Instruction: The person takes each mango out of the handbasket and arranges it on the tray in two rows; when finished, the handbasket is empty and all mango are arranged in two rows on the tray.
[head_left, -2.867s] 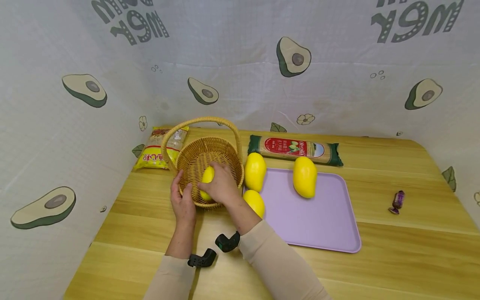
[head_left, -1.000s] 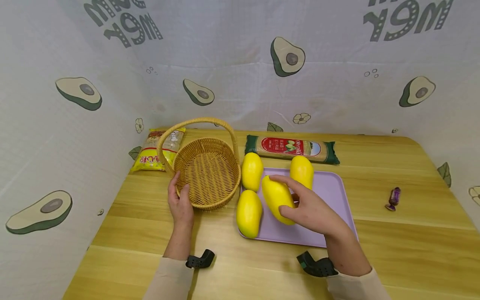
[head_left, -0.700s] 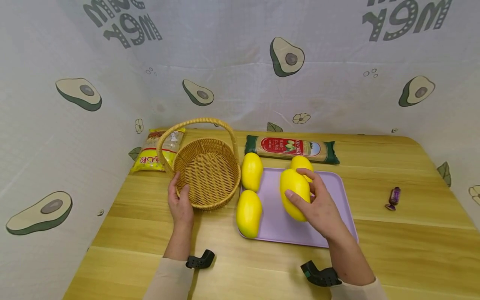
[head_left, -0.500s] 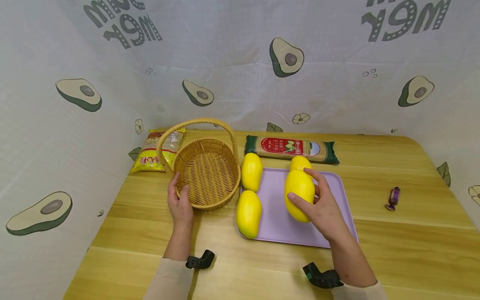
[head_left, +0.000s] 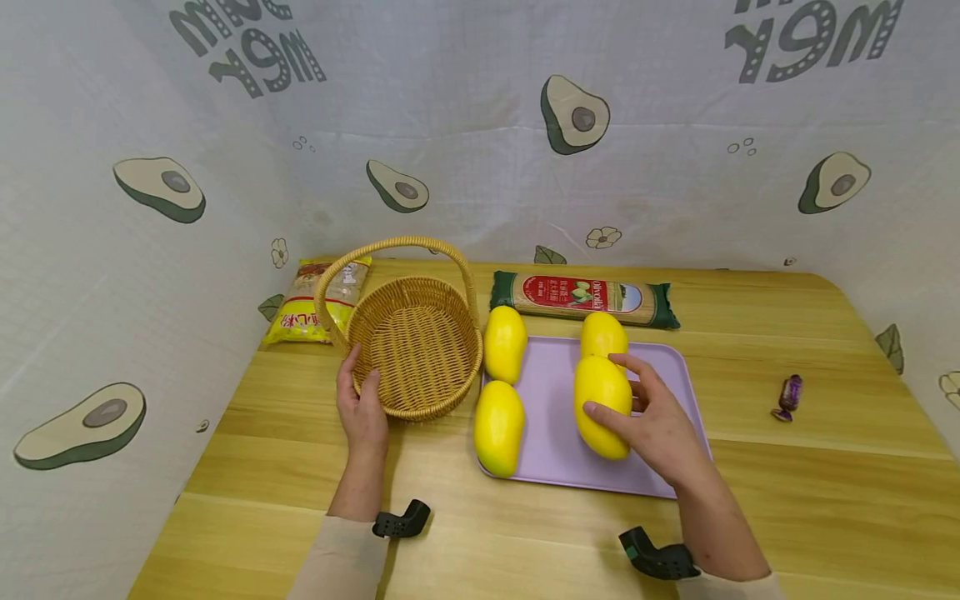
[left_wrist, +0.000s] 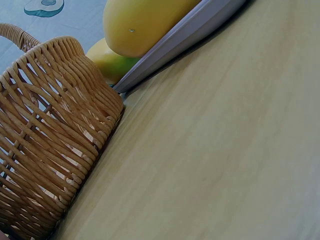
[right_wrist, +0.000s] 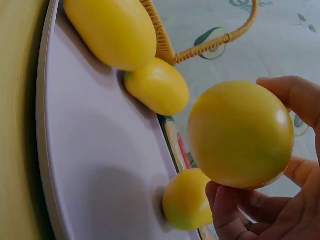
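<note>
My right hand (head_left: 660, 425) grips a yellow mango (head_left: 602, 408) between thumb and fingers over the right part of the lilac tray (head_left: 551, 454). In the right wrist view this mango (right_wrist: 240, 135) hangs above the tray, with a shadow below. Behind it stands another mango (head_left: 603, 335). Two more lie along the tray's left side: a far mango (head_left: 505, 343) and a near mango (head_left: 498, 427). My left hand (head_left: 363, 417) holds the near left side of a wicker basket (head_left: 416, 350); its woven wall (left_wrist: 55, 135) fills the left of the left wrist view.
Behind the basket lies a yellow-and-clear food bag (head_left: 315, 304). A green-ended spaghetti pack (head_left: 585, 298) lies behind the tray. On the right of the wooden table (head_left: 750, 500) is a purple-wrapped candy (head_left: 787, 397). Patterned cloth (head_left: 480, 125) encloses the table's back and sides.
My right hand has carried the mango out of the basket and rightward over the tray. In the last half second it came slightly nearer and right. My left hand has stayed at the basket.
</note>
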